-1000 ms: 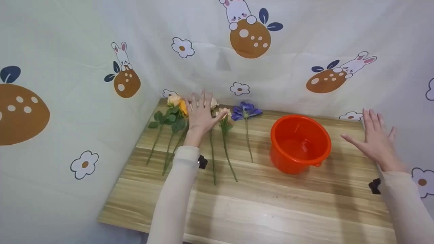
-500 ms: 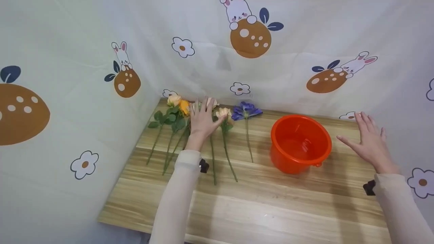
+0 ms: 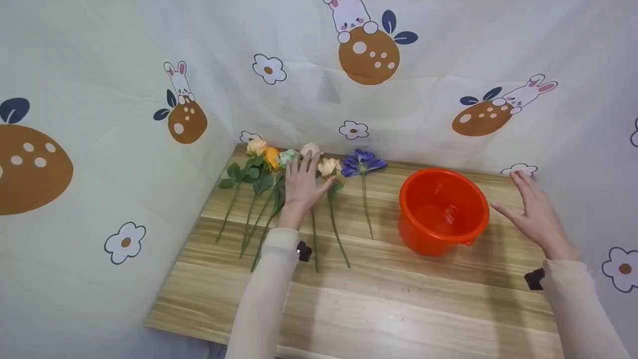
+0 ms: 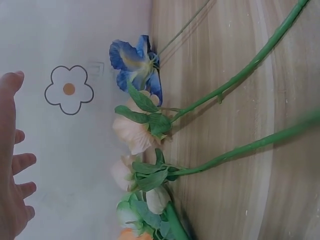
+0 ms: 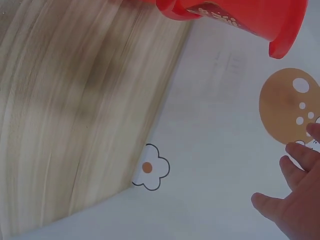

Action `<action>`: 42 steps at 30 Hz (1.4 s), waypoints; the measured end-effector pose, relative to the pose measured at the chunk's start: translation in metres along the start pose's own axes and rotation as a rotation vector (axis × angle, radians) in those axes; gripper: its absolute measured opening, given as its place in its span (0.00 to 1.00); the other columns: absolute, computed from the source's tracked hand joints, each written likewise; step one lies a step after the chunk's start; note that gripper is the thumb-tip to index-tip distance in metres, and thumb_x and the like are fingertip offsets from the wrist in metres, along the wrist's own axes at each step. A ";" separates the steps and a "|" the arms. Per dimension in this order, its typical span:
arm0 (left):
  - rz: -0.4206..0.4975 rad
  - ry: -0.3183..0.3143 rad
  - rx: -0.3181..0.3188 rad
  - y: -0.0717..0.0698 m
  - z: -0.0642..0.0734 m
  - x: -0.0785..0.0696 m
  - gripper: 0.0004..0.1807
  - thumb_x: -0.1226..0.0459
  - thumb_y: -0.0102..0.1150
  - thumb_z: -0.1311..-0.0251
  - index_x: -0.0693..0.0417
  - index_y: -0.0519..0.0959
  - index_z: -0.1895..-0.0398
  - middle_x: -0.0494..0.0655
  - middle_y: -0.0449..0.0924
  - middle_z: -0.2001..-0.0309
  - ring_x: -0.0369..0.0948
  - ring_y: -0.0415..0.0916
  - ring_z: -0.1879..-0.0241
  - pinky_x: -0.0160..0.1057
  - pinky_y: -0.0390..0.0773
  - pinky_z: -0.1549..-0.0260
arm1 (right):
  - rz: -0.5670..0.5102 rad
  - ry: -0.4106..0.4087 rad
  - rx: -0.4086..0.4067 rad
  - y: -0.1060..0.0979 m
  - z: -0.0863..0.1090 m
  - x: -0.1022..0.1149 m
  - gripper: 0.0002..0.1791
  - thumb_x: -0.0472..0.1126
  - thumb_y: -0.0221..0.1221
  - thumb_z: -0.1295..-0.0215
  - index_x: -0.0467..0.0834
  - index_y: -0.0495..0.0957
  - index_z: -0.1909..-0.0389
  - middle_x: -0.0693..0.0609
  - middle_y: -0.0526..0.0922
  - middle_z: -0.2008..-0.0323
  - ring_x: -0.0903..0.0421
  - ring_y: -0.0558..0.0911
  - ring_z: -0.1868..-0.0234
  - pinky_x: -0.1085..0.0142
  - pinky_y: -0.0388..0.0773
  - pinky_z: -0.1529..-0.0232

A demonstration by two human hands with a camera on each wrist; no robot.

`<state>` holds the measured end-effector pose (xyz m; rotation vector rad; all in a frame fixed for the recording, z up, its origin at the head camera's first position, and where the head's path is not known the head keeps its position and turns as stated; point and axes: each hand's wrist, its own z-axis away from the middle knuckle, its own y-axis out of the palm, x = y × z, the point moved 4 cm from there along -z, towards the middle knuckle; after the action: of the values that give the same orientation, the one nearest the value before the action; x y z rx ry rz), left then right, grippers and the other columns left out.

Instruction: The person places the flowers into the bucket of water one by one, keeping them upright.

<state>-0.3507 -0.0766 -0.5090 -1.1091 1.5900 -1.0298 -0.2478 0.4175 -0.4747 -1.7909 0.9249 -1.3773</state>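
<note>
My left hand [image 3: 302,189] hovers with spread fingers over a row of artificial flowers and holds nothing. Near it are a peach flower [image 3: 329,167], a pale cream flower [image 3: 311,149] and a pale green flower [image 3: 287,157]. Further left lie an orange flower [image 3: 271,158] and another peach flower [image 3: 256,146] with leafy stems. At the row's right end is a blue-purple flower [image 3: 363,162], bluer in the left wrist view. A red bucket [image 3: 406,219] stands upright to the right. Right of the bucket, apart from it, my right hand [image 3: 541,219] is held in the air, fingers extended.
The flowers and bucket are on a wood-grain table [image 3: 379,299]. A white curtain [image 3: 418,99] printed with rabbits and flowers hangs behind and at both sides of the table. A small black device [image 3: 534,279] sits at my right wrist.
My left hand has come lower and slightly toward me, uncovering the green flower. My right hand has moved left and down, closer to the bucket. Flowers and bucket stay in place.
</note>
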 end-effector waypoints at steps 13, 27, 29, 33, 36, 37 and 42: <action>0.028 0.016 0.027 0.017 0.009 -0.010 0.41 0.35 0.42 0.40 0.41 0.53 0.27 0.43 0.50 0.27 0.49 0.43 0.27 0.52 0.39 0.29 | -0.033 -0.008 0.015 0.018 0.007 -0.002 0.46 0.55 0.62 0.42 0.51 0.50 0.27 0.42 0.48 0.27 0.41 0.45 0.26 0.32 0.37 0.36; 0.087 0.038 0.038 0.034 0.016 -0.020 0.35 0.39 0.47 0.39 0.46 0.64 0.33 0.48 0.59 0.30 0.49 0.53 0.30 0.50 0.48 0.30 | -0.158 -0.035 0.006 0.034 0.013 -0.004 0.43 0.48 0.67 0.45 0.56 0.57 0.29 0.41 0.52 0.28 0.39 0.46 0.27 0.30 0.41 0.37; 0.101 0.042 0.035 0.036 0.017 -0.021 0.35 0.39 0.46 0.38 0.46 0.65 0.33 0.49 0.60 0.31 0.49 0.54 0.30 0.49 0.48 0.30 | -0.165 -0.033 0.005 0.035 0.014 -0.004 0.43 0.48 0.67 0.45 0.55 0.57 0.29 0.41 0.53 0.28 0.39 0.47 0.27 0.30 0.41 0.36; 0.110 0.051 0.043 0.039 0.020 -0.024 0.34 0.39 0.43 0.37 0.47 0.65 0.33 0.50 0.62 0.32 0.49 0.56 0.31 0.49 0.50 0.30 | -0.182 -0.032 0.008 0.037 0.015 -0.003 0.42 0.48 0.66 0.45 0.52 0.59 0.30 0.40 0.54 0.28 0.38 0.47 0.27 0.31 0.40 0.36; 0.111 0.048 0.060 0.041 0.022 -0.025 0.34 0.39 0.44 0.37 0.47 0.66 0.34 0.49 0.62 0.32 0.49 0.56 0.31 0.49 0.51 0.30 | -0.193 -0.032 0.007 0.038 0.015 -0.002 0.41 0.47 0.66 0.45 0.49 0.60 0.31 0.40 0.55 0.29 0.38 0.48 0.27 0.31 0.41 0.36; 0.109 0.048 0.066 0.042 0.022 -0.025 0.34 0.39 0.44 0.37 0.47 0.66 0.34 0.49 0.62 0.32 0.49 0.56 0.31 0.48 0.51 0.30 | -0.195 -0.031 0.008 0.038 0.015 -0.001 0.41 0.47 0.66 0.45 0.49 0.61 0.31 0.40 0.55 0.29 0.39 0.48 0.27 0.31 0.41 0.36; 0.133 0.054 0.065 0.046 0.023 -0.026 0.34 0.40 0.47 0.38 0.47 0.67 0.34 0.47 0.62 0.31 0.48 0.56 0.31 0.48 0.52 0.30 | -0.209 -0.032 0.010 0.040 0.015 -0.001 0.39 0.47 0.65 0.43 0.54 0.61 0.31 0.41 0.56 0.29 0.40 0.49 0.27 0.31 0.42 0.36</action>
<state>-0.3330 -0.0434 -0.5522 -0.9262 1.6383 -1.0222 -0.2388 0.3992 -0.5116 -1.9404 0.7294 -1.4727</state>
